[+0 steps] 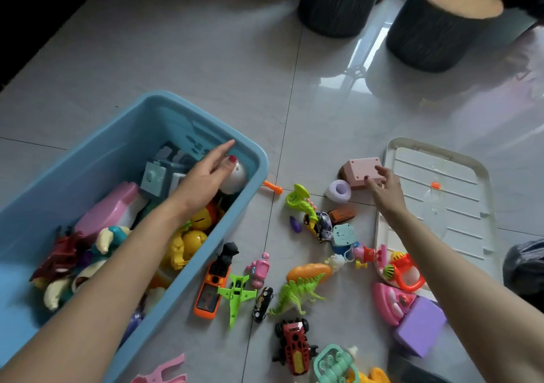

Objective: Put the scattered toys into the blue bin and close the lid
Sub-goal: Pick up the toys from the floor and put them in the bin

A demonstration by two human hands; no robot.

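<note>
Two stools [441, 23] behind | left hand [206, 173] released over bin [259, 164] | right hand [382, 188] released, touching pink box [359, 170]

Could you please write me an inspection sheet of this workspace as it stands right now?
Surface: glossy grey tiled floor, reflecting window light.
Job's things: blue bin open and partly filled with toys; white lid lying flat on the floor to its right; many toys not yet binned, among them pink box toy, orange toy phone, green plane, green dinosaur, red monster truck.
Clutter: a dark bag at the right edge.
Grippers: left hand open over the bin's contents; right hand reaching to the pink box toy, fingers touching it.
Cables: nothing seen.
Surroundings: two stump-shaped stools beyond.
</note>
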